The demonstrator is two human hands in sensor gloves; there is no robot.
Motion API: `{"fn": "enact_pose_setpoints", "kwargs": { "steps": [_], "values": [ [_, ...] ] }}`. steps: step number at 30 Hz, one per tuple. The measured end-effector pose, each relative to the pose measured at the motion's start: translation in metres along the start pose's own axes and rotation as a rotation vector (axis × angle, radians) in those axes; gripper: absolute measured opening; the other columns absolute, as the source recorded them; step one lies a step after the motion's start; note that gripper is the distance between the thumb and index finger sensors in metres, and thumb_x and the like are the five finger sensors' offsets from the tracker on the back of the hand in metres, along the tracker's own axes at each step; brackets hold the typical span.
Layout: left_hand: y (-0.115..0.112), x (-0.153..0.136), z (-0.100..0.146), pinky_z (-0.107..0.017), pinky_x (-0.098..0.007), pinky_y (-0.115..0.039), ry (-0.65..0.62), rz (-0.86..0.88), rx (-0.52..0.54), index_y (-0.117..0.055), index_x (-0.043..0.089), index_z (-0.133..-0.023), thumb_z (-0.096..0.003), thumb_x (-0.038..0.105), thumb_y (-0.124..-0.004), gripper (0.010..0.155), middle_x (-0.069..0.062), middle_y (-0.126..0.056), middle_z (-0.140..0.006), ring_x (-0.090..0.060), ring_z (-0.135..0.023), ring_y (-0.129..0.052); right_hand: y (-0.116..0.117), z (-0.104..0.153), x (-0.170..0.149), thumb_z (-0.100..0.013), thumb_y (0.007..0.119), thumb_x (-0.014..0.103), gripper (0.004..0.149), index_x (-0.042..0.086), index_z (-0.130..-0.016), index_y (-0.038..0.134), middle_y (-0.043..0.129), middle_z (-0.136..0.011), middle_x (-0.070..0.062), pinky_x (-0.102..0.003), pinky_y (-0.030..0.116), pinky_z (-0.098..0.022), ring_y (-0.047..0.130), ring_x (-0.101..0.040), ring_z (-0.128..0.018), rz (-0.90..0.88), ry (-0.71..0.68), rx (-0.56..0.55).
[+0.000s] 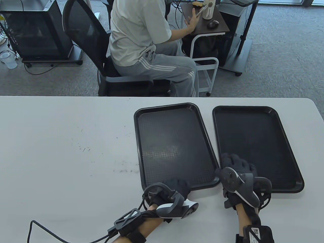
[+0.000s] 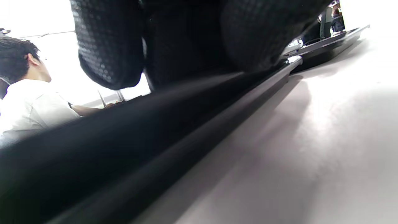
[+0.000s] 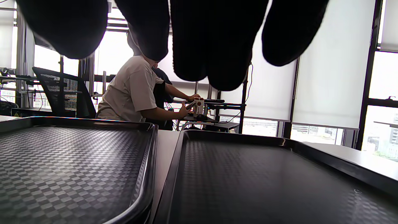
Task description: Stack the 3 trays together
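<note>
Two black trays lie side by side on the white table [image 1: 63, 152]: a left tray [image 1: 172, 144] and a right tray [image 1: 255, 146]. I cannot make out a third tray. My left hand [image 1: 177, 184] is at the left tray's near edge. In the left wrist view its fingers [image 2: 108, 56] lie over the tray's rim [image 2: 217, 102], and a grip does not show. My right hand [image 1: 235, 162] is over the right tray's near left corner. In the right wrist view its fingers [image 3: 214, 46] hang spread above the right tray [image 3: 264, 180], holding nothing, with the left tray [image 3: 71, 161] beside it.
A narrow strip of table separates the trays. The table's left half [image 1: 50, 131] shows only small scuff marks. Beyond the far edge a person [image 1: 141, 43] sits on an office chair beside a small side table [image 1: 205, 20]. A cable [image 1: 33, 227] trails from my left wrist.
</note>
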State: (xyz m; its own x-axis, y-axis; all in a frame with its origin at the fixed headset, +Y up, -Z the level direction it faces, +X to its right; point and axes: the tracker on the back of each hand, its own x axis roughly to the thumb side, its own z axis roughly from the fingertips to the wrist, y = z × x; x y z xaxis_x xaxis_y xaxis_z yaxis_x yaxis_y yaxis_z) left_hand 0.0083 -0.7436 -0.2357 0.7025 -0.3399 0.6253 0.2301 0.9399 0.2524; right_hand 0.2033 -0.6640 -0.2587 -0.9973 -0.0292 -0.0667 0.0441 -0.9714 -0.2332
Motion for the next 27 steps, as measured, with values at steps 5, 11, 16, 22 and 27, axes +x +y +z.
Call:
{"fn": "enact_pose_setpoints", "kwargs": {
  "steps": [5, 11, 16, 22, 27],
  "values": [
    [-0.003, -0.005, -0.001, -0.053, -0.044, -0.091, 0.019, 0.044, -0.02, -0.082, 0.029, -0.096, -0.0425, 0.033, -0.086, 0.053, 0.002, -0.095, -0.089, -0.022, -0.063, -0.107, 0.003, -0.001, 0.001, -0.04, 0.076, 0.06, 0.063, 0.036, -0.098, 0.066, 0.083, -0.103, -0.005, -0.057, 0.073, -0.062, 0.092, -0.032, -0.086, 0.005, -0.006, 0.02],
    [-0.007, -0.01, 0.0, -0.066, -0.049, -0.081, 0.018, 0.064, -0.084, -0.075, 0.032, -0.102, -0.0413, 0.045, -0.086, 0.063, 0.002, -0.088, -0.099, -0.026, -0.081, -0.1, 0.004, -0.001, 0.002, -0.04, 0.076, 0.06, 0.063, 0.036, -0.097, 0.066, 0.083, -0.103, -0.005, -0.057, 0.073, -0.062, 0.092, -0.032, -0.086, 0.01, -0.012, 0.024],
    [0.01, -0.03, 0.005, -0.074, -0.054, -0.071, 0.058, 0.117, -0.07, -0.069, 0.035, -0.106, -0.0404, 0.053, -0.083, 0.069, 0.002, -0.082, -0.107, -0.029, -0.093, -0.093, 0.002, 0.0, 0.001, -0.04, 0.076, 0.06, 0.063, 0.036, -0.097, 0.066, 0.083, -0.103, -0.004, -0.057, 0.073, -0.062, 0.092, -0.032, -0.087, 0.004, -0.012, 0.014],
    [0.054, -0.087, 0.027, -0.078, -0.058, -0.06, 0.17, 0.245, -0.008, -0.063, 0.036, -0.11, -0.0403, 0.057, -0.081, 0.075, 0.001, -0.074, -0.116, -0.036, -0.106, -0.079, 0.001, 0.0, 0.0, -0.04, 0.076, 0.06, 0.063, 0.036, -0.097, 0.066, 0.083, -0.104, -0.005, -0.057, 0.073, -0.062, 0.091, -0.032, -0.087, -0.002, -0.008, 0.016],
    [0.066, -0.137, 0.069, -0.08, -0.06, -0.057, 0.256, 0.211, 0.04, -0.062, 0.037, -0.111, -0.0401, 0.059, -0.08, 0.076, 0.002, -0.071, -0.118, -0.038, -0.11, -0.074, 0.002, 0.0, -0.001, -0.04, 0.076, 0.06, 0.063, 0.036, -0.097, 0.066, 0.082, -0.104, -0.006, -0.058, 0.072, -0.062, 0.09, -0.032, -0.088, -0.003, -0.007, 0.028]
  ]
}}
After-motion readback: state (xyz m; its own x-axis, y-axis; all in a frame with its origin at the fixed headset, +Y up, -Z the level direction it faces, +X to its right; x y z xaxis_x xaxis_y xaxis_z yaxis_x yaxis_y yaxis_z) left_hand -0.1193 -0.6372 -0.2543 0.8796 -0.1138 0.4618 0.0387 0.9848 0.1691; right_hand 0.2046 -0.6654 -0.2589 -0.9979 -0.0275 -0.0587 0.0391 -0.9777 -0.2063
